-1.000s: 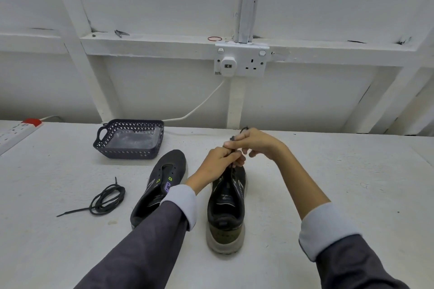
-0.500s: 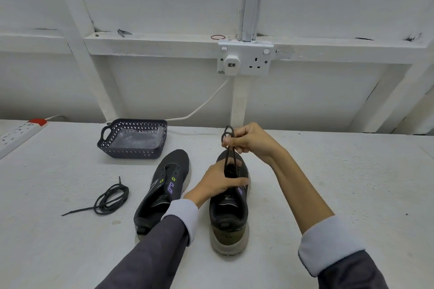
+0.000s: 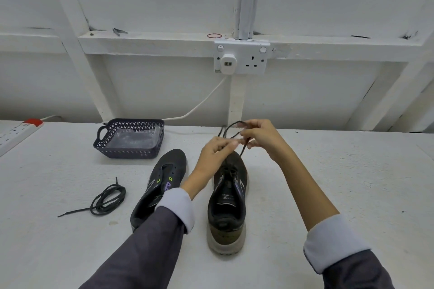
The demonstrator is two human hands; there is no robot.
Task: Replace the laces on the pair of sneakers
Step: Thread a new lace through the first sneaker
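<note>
You're working the lace (image 3: 231, 124) on the right sneaker (image 3: 229, 197), which is standing mid-counter, heel toward you and toe toward the back edge. Both hands are gripping that lace above the toe. The left hand (image 3: 217, 150) is pinching it between thumb and fingertips, and the right hand (image 3: 260, 138) is curling its fingers round a loop that's arching up toward the back edge. A strand is running from your hands down into the eyelets by the tongue, so the lace is attached to the shoe, not loose. The left sneaker (image 3: 162, 185) is lying just beside it with its eyelets empty, heel end partly under your left sleeve. A spare lace (image 3: 108, 199) is sitting coiled toward the left side of the counter (image 3: 352, 183), well apart from both shoes. The basket (image 3: 129, 151) is sitting near the back edge, behind the left sneaker. My read: you're mid-lace on the right sneaker. I can't tell whether the lace is going in, coming out or being tied, because your fingers are hiding the ends. You're halfway through the pair at best, since the left one is bare. The next move is calling for even tension on both strands and a pinch at the crossing so slack isn't creeping back through. After that, the left sneaker is waiting for its lace.
</note>
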